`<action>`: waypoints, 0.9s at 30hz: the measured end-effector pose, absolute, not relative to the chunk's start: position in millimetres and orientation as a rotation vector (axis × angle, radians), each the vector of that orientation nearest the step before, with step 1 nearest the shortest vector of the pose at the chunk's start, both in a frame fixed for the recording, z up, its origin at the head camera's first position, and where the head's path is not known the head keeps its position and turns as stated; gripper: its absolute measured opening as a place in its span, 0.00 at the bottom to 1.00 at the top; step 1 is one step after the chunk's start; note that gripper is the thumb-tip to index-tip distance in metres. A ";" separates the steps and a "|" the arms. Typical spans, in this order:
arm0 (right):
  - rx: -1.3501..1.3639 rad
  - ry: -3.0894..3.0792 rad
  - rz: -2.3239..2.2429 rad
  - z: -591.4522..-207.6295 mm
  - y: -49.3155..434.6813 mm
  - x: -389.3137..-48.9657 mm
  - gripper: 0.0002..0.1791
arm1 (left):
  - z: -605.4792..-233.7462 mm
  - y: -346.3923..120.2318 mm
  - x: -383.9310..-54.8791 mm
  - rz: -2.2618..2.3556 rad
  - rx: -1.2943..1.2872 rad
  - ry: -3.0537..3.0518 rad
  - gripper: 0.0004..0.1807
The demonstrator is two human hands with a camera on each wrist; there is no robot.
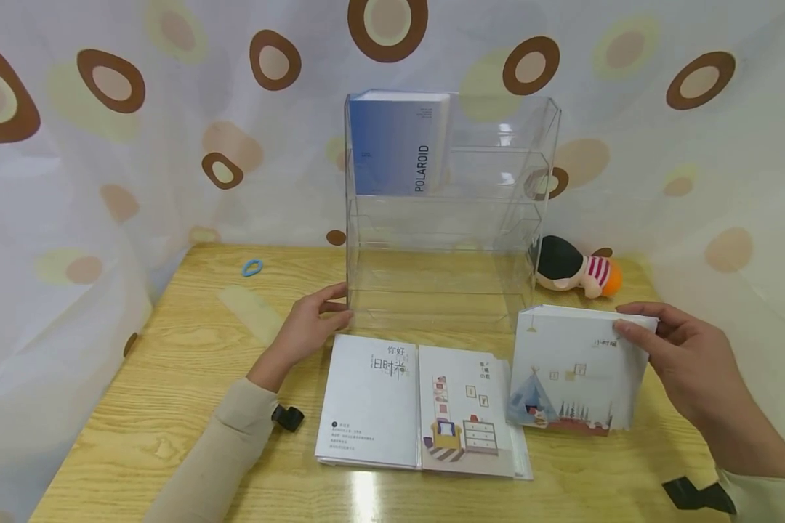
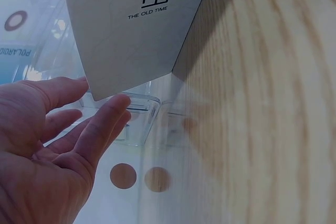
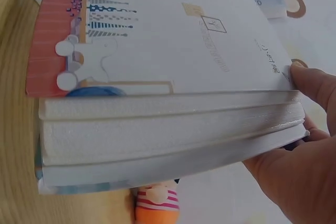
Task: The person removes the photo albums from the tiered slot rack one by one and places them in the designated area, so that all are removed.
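My right hand (image 1: 693, 363) grips a thick white photo album (image 1: 578, 370) by its upper right corner, thumb on the cover. Its cover has a blue tent drawing; the right wrist view shows its thick page edges. My left hand (image 1: 309, 325) reaches to the lower left corner of a clear tiered display rack (image 1: 432, 293), fingers extended and fingertips at its side. In front of the rack lie a white album with black lettering (image 1: 369, 407) and, on its right, an album with a drawn armchair and drawers (image 1: 467, 407).
A blue-and-white POLAROID album (image 1: 392, 149) stands in the rack's top tier, on the left. Right of the rack lies a doll (image 1: 578, 269) with a striped body. A small blue ring (image 1: 251, 267) is at the back left of the wooden table (image 1: 157, 407). A patterned curtain (image 1: 235, 87) hangs behind.
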State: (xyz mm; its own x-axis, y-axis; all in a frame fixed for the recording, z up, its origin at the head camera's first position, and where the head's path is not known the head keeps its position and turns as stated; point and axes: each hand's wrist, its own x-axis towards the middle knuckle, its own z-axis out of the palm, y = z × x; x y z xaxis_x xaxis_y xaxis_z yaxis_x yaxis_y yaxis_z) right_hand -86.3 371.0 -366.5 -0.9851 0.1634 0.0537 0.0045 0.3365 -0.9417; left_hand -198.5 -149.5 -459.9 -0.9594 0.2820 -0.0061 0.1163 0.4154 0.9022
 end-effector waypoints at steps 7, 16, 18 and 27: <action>-0.164 -2.534 1.730 -373.8 377.5 -87.2 0.13 | -458.4 -150.1 -198.0 1.582 0.352 2.507 0.35; -0.210 -2.690 1.702 -387.1 386.1 -90.7 0.12 | -459.8 -150.0 -198.8 1.568 0.379 2.520 0.35; -0.181 -2.664 1.796 -390.6 388.3 -91.8 0.12 | -460.1 -150.0 -199.2 1.571 0.378 2.518 0.35; -0.220 -2.938 1.729 -406.7 395.6 -99.3 0.11 | -460.6 -151.3 -198.7 1.576 0.372 2.518 0.35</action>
